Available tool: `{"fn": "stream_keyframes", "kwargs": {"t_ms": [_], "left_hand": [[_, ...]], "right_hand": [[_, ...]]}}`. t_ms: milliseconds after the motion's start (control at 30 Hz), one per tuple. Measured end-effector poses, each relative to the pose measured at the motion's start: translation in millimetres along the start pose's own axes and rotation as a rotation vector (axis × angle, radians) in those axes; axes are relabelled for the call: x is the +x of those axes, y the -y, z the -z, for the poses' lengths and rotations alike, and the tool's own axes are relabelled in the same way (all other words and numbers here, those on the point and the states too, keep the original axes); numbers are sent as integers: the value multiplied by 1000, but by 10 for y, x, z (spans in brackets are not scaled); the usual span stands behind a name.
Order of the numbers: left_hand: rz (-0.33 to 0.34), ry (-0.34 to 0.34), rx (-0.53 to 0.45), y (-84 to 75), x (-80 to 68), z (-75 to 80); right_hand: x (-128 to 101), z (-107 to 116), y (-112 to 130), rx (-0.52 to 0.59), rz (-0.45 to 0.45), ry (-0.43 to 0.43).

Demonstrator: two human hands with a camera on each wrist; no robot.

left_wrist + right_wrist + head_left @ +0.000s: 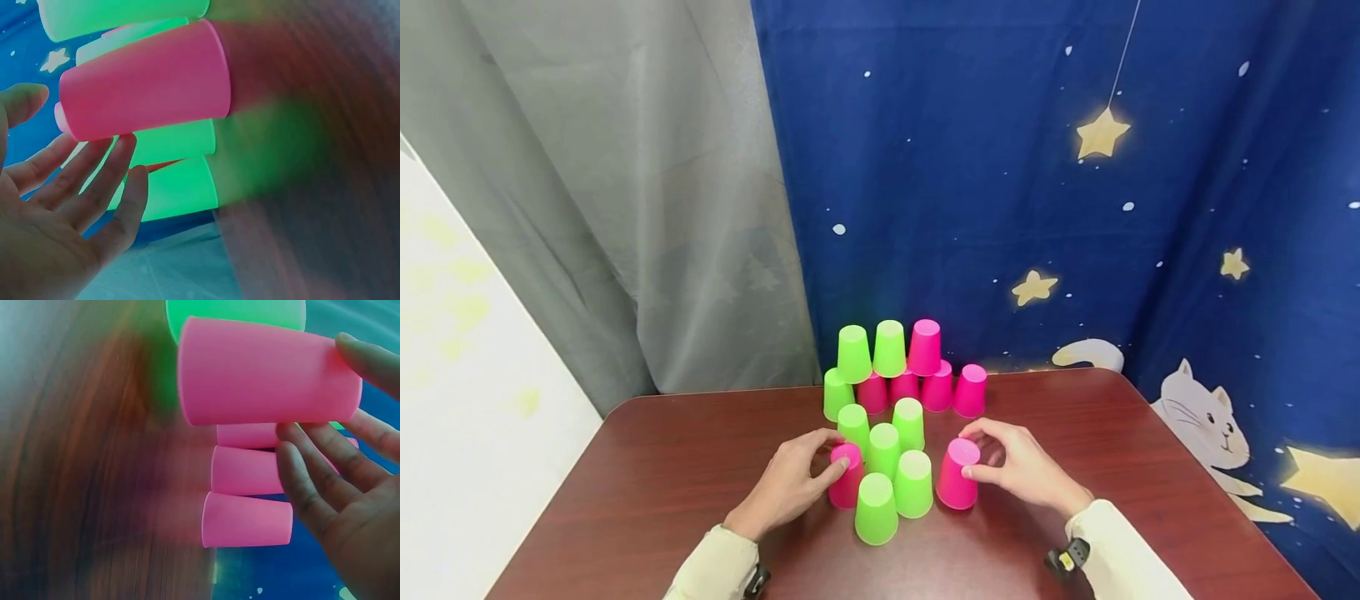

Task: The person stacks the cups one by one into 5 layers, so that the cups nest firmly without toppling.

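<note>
Upturned plastic cups stand on a dark red-brown table (647, 467). My left hand (837, 450) reaches a pink cup (846, 482) at the left of the front cluster. In the left wrist view its straight fingers (106, 169) touch that cup's side (144, 81), with the thumb apart. My right hand (973, 452) grips another pink cup (957, 479) at the right, thumb on one side and fingers (300, 462) on the other side of the cup (262, 372). Between the hands stand several green cups (895, 467).
Behind the cluster a two-tier stack of green and pink cups (902, 367) stands near the table's far edge. A grey curtain (625, 192) and a blue starry cloth with a cat (1075, 208) hang behind the table.
</note>
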State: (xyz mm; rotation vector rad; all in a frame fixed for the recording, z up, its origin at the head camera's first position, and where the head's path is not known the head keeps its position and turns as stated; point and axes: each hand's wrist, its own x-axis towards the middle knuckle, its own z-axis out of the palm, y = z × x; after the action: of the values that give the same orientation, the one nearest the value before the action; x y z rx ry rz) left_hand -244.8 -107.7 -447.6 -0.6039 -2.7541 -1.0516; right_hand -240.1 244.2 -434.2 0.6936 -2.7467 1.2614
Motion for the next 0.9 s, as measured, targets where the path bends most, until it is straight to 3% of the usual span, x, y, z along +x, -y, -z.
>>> {"fn": "stream_keyframes", "kwargs": {"t_ms": [367, 667, 900], "left_hand": [[-6, 47, -54, 29, -35, -46], [-25, 54, -66, 7, -24, -38], [-29, 56, -85, 22, -40, -50]], "right_hand": [[320, 51, -155, -27, -108, -85], [588, 205, -88, -112, -54, -123], [786, 422, 34, -146, -69, -79]]}}
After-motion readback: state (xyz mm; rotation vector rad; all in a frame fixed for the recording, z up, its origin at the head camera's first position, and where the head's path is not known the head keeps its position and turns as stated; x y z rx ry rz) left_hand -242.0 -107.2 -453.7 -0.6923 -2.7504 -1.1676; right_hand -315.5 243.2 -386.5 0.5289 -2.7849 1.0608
